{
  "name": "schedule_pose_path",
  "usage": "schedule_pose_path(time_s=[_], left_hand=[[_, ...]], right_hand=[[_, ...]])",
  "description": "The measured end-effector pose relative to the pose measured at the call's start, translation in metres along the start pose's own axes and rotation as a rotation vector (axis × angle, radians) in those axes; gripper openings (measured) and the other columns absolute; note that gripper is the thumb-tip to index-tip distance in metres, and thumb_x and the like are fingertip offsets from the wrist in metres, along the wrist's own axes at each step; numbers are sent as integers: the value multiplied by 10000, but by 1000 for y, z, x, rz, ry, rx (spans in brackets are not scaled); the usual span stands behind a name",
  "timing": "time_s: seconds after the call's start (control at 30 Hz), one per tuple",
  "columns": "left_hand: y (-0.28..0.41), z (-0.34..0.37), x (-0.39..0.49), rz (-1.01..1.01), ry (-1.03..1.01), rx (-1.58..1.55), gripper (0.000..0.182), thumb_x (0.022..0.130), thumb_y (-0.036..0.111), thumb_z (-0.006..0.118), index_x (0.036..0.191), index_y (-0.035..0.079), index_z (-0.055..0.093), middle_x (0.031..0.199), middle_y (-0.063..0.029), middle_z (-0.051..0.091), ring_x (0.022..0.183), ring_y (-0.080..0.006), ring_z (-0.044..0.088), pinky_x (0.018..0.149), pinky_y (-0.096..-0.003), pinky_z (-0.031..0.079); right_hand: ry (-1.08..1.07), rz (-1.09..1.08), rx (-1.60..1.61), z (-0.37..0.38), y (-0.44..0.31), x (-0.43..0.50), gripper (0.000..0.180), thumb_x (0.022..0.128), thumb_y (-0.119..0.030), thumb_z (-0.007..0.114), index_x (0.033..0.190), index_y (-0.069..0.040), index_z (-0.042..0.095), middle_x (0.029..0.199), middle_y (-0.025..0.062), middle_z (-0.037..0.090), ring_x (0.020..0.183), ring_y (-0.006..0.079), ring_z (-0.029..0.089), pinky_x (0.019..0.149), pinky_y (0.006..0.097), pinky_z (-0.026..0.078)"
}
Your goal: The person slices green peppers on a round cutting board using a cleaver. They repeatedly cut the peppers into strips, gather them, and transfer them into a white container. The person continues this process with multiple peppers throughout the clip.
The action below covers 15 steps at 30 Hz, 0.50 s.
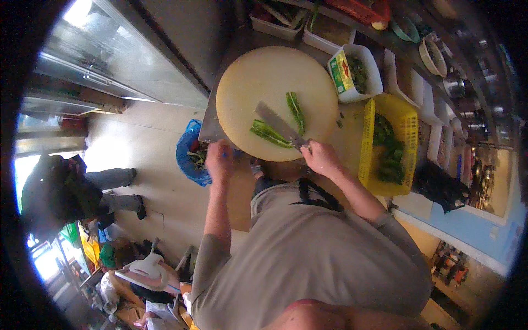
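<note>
My right hand (321, 156) grips the handle of a broad-bladed kitchen knife (277, 119), its blade low over a round cutting board (255, 74). Two cut lengths of green pepper are on the board: one half (270, 134) lies on the near side of the blade, the other half (295, 109) beyond it, both with pale insides showing. Off the board's left edge, my left hand (219, 161) is curled above the rim of a blue bag-lined bin (187, 138) with scraps in it. Whether those fingers hold anything is hidden.
Right of the board stand a white tub (336, 78) of cut greens and a yellow plastic basket (367, 152) of green peppers. White containers (276, 28) line the back. A black plastic bag (441, 185) lies beyond the basket. Another person (62, 189) stands at far left.
</note>
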<state>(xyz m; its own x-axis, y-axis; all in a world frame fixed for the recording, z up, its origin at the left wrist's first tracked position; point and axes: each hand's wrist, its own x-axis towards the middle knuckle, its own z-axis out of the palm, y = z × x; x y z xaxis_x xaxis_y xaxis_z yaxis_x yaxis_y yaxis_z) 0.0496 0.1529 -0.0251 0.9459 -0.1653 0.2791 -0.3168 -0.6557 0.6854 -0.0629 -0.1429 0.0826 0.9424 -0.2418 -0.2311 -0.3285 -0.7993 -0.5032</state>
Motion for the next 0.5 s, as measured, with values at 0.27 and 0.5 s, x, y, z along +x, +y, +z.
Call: schedule_pose_path(time_s=[0.27, 0.5], left_hand=[[67, 55, 26, 415, -287, 129, 270, 807, 159, 641, 1059, 75, 596, 863, -103, 569, 827, -312, 586, 712, -430, 499], [49, 69, 77, 506, -417, 166, 131, 847, 170, 583, 931, 73, 555, 893, -107, 565, 871, -320, 586, 735, -434, 498]], right_hand=[[-120, -89, -182, 6, -9, 6, 231, 909, -233, 531, 829, -23, 585, 731, 232, 649, 687, 440, 641, 641, 534, 512], [-93, -44, -164, 30, -15, 64, 271, 904, -237, 554, 800, 5, 617, 745, 239, 652, 718, 439, 644, 672, 528, 517]])
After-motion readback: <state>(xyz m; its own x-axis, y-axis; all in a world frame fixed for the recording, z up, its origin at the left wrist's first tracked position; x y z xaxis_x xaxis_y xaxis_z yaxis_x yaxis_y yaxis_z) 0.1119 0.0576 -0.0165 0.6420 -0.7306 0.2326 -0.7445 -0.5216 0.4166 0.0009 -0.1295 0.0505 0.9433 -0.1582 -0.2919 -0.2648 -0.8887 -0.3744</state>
